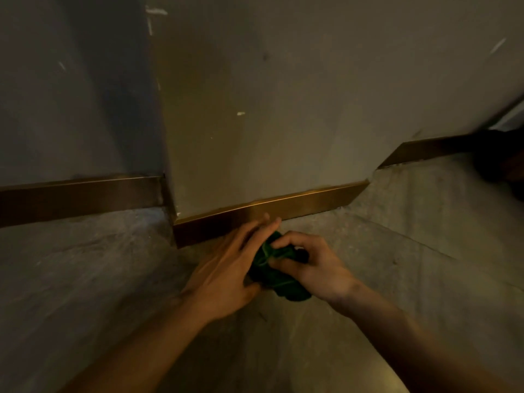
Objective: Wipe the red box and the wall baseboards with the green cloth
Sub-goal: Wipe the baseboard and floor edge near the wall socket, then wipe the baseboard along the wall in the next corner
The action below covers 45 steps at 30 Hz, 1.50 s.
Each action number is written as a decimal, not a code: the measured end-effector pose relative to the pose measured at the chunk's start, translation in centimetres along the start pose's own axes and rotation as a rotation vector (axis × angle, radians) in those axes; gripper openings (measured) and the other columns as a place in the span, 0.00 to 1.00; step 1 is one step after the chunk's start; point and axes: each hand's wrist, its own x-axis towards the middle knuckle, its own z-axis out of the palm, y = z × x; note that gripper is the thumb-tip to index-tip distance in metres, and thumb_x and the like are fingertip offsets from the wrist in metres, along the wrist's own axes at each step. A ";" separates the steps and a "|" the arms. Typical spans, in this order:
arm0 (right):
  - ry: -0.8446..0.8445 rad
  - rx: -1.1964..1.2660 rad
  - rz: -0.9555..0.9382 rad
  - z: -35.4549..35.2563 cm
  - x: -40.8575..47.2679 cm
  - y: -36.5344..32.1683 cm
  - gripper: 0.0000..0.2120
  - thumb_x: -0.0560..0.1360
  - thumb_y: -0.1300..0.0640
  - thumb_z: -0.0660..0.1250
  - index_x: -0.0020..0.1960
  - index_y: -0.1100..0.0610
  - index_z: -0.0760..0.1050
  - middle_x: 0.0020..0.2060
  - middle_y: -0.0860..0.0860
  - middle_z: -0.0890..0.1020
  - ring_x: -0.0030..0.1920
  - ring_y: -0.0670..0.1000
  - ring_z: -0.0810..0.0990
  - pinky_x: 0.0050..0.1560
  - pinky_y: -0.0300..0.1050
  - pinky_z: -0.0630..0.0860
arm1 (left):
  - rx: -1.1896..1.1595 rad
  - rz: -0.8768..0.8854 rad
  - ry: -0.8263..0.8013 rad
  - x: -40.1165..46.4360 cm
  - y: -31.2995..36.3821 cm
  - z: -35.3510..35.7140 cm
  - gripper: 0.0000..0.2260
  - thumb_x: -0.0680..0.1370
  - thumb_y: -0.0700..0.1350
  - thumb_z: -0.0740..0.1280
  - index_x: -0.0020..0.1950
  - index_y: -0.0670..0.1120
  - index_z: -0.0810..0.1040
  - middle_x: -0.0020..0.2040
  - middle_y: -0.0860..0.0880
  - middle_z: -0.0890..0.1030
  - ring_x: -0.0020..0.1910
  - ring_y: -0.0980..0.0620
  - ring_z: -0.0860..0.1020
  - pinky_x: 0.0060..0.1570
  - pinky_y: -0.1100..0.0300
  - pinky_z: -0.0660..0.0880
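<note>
The green cloth (276, 275) is bunched up between both hands, just above the floor in front of the wall. My right hand (314, 269) pinches its folds with thumb and fingers. My left hand (226, 268) lies flat against the cloth's left side, fingers stretched toward the baseboard. A brass-coloured baseboard (306, 204) runs along the foot of the jutting wall, right behind my fingertips. Another baseboard strip (79, 194) runs on the left wall, and a third baseboard strip (425, 151) at the right. No red box is in view.
The wall (269, 109) forms a corner that juts out toward me, with small white marks on it. The grey stone floor (411, 251) spreads to both sides. Something dark (499, 157) sits at the far right edge; what it is I cannot tell.
</note>
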 end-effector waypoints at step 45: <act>-0.108 -0.982 -0.022 -20.6 -27.8 -29.9 0.27 0.68 0.62 0.72 0.65 0.51 0.69 0.57 0.52 0.75 0.56 0.58 0.75 0.49 0.53 0.74 | 0.502 -0.145 -0.505 6.7 44.4 -22.3 0.15 0.74 0.43 0.68 0.61 0.48 0.73 0.52 0.45 0.79 0.49 0.42 0.78 0.47 0.48 0.75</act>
